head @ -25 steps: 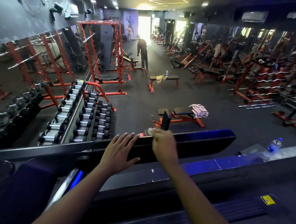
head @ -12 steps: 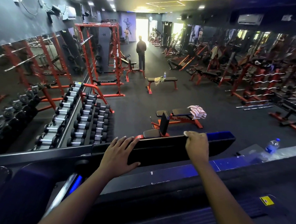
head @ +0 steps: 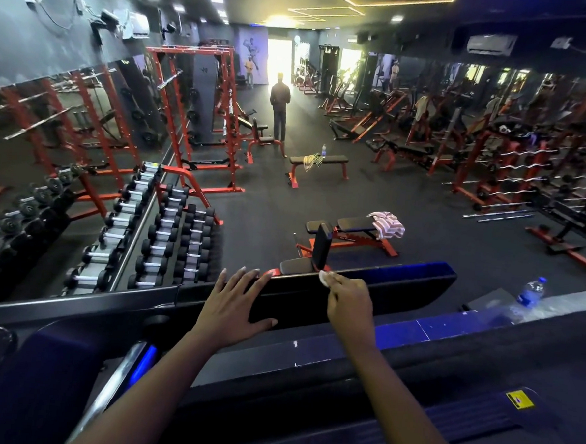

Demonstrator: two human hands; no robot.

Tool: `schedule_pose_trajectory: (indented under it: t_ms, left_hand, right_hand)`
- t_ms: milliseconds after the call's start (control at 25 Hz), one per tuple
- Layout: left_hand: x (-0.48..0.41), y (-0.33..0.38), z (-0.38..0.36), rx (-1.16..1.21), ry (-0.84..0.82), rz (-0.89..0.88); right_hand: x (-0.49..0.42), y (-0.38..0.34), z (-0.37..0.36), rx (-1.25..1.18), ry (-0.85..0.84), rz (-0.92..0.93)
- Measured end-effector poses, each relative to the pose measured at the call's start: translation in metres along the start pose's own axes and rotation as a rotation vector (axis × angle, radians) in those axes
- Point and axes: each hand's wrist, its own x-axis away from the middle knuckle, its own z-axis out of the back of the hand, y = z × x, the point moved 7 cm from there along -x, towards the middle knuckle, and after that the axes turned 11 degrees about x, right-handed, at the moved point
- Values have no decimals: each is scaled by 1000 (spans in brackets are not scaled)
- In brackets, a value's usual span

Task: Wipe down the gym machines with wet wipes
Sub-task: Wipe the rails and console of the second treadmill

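Pinching the small white wet wipe (head: 324,278), your right hand (head: 348,302) meets the long black panel's (head: 400,292) top edge; left hand (head: 231,305) rests flat, fingers (head: 241,282) spread. Likely limp, slick: bunch it.

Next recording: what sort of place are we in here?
A gym, evidently a commercial one: a long dumbbell rack, red squat racks behind it, and a flat bench further out. The right hand holds a wipe on a machine pad.
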Motion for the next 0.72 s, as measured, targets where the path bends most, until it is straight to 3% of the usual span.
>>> schedule_pose_trajectory:
  t_ms: [160, 400, 600, 720]
  left_hand:
    - [-32, 44, 8, 17, 35, -96]
    - [-77, 96, -27, 18, -174, -138]
    - [-73, 98, -30, 46, -32, -204]
    - [-73, 98, -30, 58, -2, -215]
  right_hand:
    - [-16, 63, 11, 79, -2, -111]
    - [-40, 140, 27, 75, -44, -307]
    - [-29, 65, 5, 2, -5, 86]
    - [-31, 80, 7, -26, 22, 49]
